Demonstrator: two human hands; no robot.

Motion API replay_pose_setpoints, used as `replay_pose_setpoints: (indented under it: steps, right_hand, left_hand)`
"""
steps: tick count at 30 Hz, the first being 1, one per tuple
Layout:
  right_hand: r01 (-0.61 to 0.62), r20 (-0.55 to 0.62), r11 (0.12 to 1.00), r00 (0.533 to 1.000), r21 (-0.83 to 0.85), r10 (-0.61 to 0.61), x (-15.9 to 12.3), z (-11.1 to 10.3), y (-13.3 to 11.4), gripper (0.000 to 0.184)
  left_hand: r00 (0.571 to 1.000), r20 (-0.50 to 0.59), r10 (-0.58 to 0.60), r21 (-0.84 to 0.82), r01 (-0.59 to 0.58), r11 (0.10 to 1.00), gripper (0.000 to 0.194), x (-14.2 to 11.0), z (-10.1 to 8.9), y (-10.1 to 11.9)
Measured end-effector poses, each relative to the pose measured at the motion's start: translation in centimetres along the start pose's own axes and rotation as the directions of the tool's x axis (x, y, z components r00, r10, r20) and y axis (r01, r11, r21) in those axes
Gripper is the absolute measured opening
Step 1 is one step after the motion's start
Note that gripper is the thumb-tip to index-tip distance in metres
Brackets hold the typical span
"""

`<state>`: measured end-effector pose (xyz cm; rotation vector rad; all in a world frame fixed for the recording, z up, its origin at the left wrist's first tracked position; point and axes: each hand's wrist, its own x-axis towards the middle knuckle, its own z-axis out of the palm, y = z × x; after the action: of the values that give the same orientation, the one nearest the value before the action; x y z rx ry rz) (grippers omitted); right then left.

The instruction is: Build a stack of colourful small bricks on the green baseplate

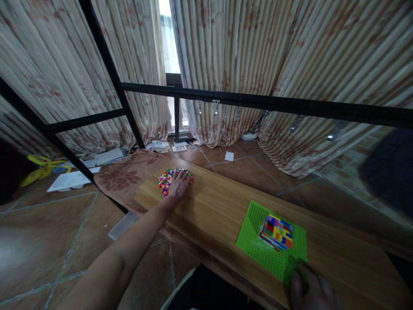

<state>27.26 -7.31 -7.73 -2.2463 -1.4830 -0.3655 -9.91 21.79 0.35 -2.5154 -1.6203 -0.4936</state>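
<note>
My left hand (179, 185) reaches far out and rests on a heap of small coloured bricks (166, 180) at the left end of a wooden board (219, 211); its fingers lie spread among the bricks. My right hand (311, 290) is at the bottom edge, fingers curled on the near corner of a green baseplate (254, 243). A block of stacked multicoloured bricks (277, 232) stands on that baseplate.
A black metal frame (258, 101) crosses in front of striped curtains (245, 51). Papers (72, 178) and a yellow object (43, 165) lie on the tiled floor at left. A brown patterned cloth (122, 176) lies under the board's left end. A dark blurred shape (392, 168) is at right.
</note>
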Motion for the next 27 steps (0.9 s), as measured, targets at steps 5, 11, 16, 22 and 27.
replay_pose_setpoints:
  steps: [5,11,16,22,27]
  right_hand:
    - [0.03,-0.024,1.0,0.999,0.007,-0.03,0.1,-0.5,-0.6,0.039]
    - [0.084,-0.037,0.996,0.996,-0.008,-0.084,0.2,-0.2,-0.3,0.04]
    - [0.049,-0.047,0.995,0.998,0.091,-0.045,0.3,-0.5,-1.0,0.034]
    - [-0.002,-0.029,0.976,1.0,0.218,0.009,0.7,-0.9,-1.6,0.028]
    - [0.012,0.036,0.947,0.999,0.322,-0.025,1.1,-1.7,-0.7,0.027]
  left_hand:
    - [0.998,-0.066,0.0,-0.13,-0.009,0.991,0.031,-2.4,0.3,3.2]
    - [0.999,-0.04,0.026,-0.525,-0.043,0.85,0.035,-6.4,1.5,12.2]
    - [0.977,0.15,-0.155,-0.777,0.213,0.592,0.039,-7.3,2.3,18.7]
    - [0.983,0.174,-0.053,-0.805,0.173,0.568,0.041,-9.6,2.4,22.9]
    - [0.987,0.158,-0.043,-0.77,0.15,0.621,0.04,-11.5,1.4,23.0]
